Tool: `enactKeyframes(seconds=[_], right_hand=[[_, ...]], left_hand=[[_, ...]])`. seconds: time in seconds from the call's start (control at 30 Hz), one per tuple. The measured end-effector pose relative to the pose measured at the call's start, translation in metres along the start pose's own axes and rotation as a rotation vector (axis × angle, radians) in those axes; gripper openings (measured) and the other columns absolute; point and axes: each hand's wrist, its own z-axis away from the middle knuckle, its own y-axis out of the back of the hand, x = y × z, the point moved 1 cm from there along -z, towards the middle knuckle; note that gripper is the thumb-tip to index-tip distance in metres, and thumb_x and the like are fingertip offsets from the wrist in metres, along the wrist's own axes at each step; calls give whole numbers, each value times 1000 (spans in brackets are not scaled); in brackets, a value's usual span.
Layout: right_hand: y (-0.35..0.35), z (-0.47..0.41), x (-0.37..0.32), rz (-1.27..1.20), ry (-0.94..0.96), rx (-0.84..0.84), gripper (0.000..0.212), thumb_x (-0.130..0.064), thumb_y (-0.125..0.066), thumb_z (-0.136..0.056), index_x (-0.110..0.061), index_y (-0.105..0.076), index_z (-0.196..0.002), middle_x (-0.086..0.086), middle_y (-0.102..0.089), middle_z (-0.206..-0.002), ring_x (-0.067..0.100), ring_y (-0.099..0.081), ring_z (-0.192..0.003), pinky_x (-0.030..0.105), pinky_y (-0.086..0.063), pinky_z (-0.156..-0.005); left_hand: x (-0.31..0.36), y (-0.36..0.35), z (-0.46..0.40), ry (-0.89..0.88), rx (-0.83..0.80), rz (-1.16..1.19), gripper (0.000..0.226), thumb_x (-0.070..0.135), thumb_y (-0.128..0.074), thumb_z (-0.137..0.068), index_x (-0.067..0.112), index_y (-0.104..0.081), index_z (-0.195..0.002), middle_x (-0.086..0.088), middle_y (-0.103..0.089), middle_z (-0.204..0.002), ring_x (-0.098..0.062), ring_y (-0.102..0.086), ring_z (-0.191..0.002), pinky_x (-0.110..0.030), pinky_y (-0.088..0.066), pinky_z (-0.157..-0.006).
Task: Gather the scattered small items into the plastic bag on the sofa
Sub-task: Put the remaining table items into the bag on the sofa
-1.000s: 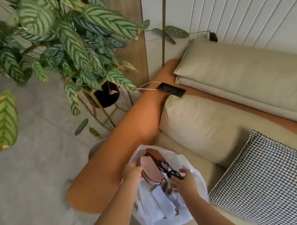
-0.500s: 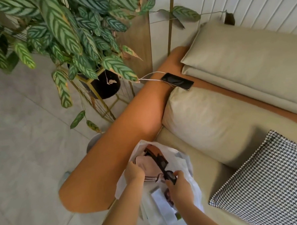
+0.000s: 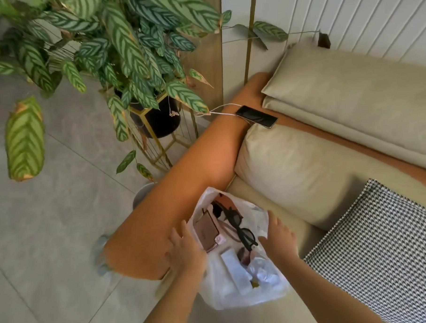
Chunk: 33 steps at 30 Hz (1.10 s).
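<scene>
Sunglasses dropped from my right hand into plastic bag | both hands spread, empty; left hand | risk: mouth slumps, contents spill

— That plastic bag is showing milky white, and a dusty pink wallet and black sunglasses are lying inside it.

— The sofa arm left of the bag is glowing burnt orange, and the cushions behind the bag are looking pale beige.

— Right of the bag, a pillow is wearing black-and-white houndstooth.

— Beyond the bag, the plant's leaves are showing green with darker green stripes, over a black pot on a gold stand. The floor is looking grey.
</scene>
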Motion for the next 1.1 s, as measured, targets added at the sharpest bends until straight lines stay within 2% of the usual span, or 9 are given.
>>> enactKeyframes(seconds=[0.1, 0.23, 0.37, 0.43, 0.53, 0.63, 0.8, 0.97, 1.1], right_hand=[[-7, -4, 6, -204, -134, -75, 48, -18, -52, -91, -13, -36, -137, 9, -60, -123, 26, -58, -110, 30, -42, -86], [-1, 1, 9, -425, -114, -26, 16, -19, -48, -92, -8, -57, -99, 15, -66, -99, 27, -60, -86, 25, -37, -69], [10, 7, 13, -561, -109, 7, 20, -24, -48, -90, -7, -57, -88, 13, -66, -82, 27, -59, -74, 31, -43, -66], [16, 6, 17, -576, -94, 13, 21, -24, -48, -90, -6, -58, -85, 14, -66, -80, 28, -60, -74, 29, -41, -62], [26, 5, 24, -582, -53, 38, 22, -25, -49, -90, -9, -57, -77, 11, -65, -72, 27, -64, -73, 26, -39, -59], [35, 11, 29, -567, 4, 40, 22, -25, -52, -91, -20, -57, -71, 3, -63, -64, 19, -63, -65, 21, -40, -56], [52, 22, 28, -552, 24, 66, 22, -27, -52, -93, -15, -67, -82, 10, -70, -73, 28, -65, -77, 28, -41, -63], [83, 25, 27, -624, -17, 195, 26, -22, -52, -94, -6, -70, -102, 18, -72, -94, 34, -64, -92, 33, -46, -79], [101, 26, 30, -694, -60, 299, 27, -18, -49, -94, -4, -68, -108, 19, -70, -102, 36, -62, -97, 37, -48, -85]], left_hand=[[-14, -13, 11, 262, -230, 239, 98, 25, -68, -83, 19, 3, -151, -15, -31, -146, -32, -47, -124, -40, -46, -95], [-14, -21, 32, 254, -318, 424, 99, 42, -69, -80, 12, -5, -149, -14, -48, -137, -29, -53, -121, -39, -45, -100], [1, -23, 52, 152, -264, 80, 122, 76, -57, -69, 18, 12, -150, -13, -28, -152, -30, -34, -137, -43, -34, -109], [8, -29, 55, 113, -197, -6, 111, 61, -60, -79, 16, 12, -151, -12, -26, -153, -29, -31, -139, -41, -30, -110], [10, -33, 53, 210, -148, 211, 55, 30, -33, -102, 13, -14, -151, -18, -37, -146, -33, -38, -133, -40, -32, -108], [9, -19, 59, 222, -84, 339, 51, 22, -34, -101, 7, -21, -148, -19, -45, -140, -34, -47, -126, -39, -39, -101], [-8, 11, 60, 233, 2, 554, 34, 21, -41, -98, -1, -59, -117, -22, -63, -117, -35, -59, -109, -40, -46, -92], [-5, 35, 67, 117, 110, 682, 29, 23, -41, -99, 5, -62, -108, -18, -69, -102, -33, -64, -92, -41, -50, -77], [15, 54, 66, 69, 127, 796, 22, 20, -44, -97, 16, -64, -102, -7, -70, -88, -1, -57, -53, -22, -35, -47]])
